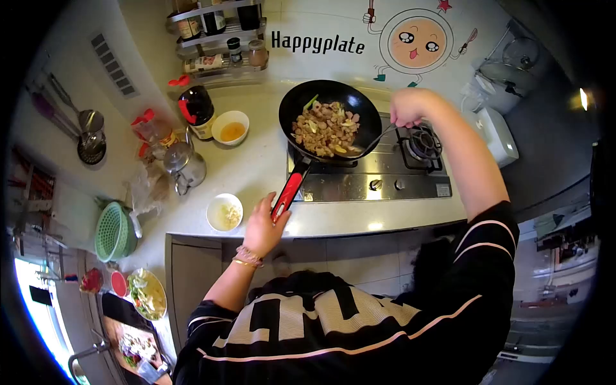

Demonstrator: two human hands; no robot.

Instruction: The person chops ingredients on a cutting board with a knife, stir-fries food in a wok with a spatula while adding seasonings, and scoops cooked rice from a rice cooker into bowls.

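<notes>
A black pan (366,102) sits tilted over the left part of the gas stove (346,186), with browned meat pieces (326,128) and bits of green and yellow in it. My left hand (264,226) is at the end of the pan's red and black handle (290,190), fingers wrapped round it. Right of the pan, my right hand (410,108) is closed on a thin metal utensil (384,133), whose lower end reaches among the meat at the pan's right side. A white bowl with chopped pale bits (224,212) stands just left of my left hand.
A bowl of yellow liquid (231,128), a dark sauce bottle (198,112) and a metal pot (185,164) stand left of the pan. Farther left are a green basket (115,232) and a vegetable plate (147,294). The second burner (421,147) is at right.
</notes>
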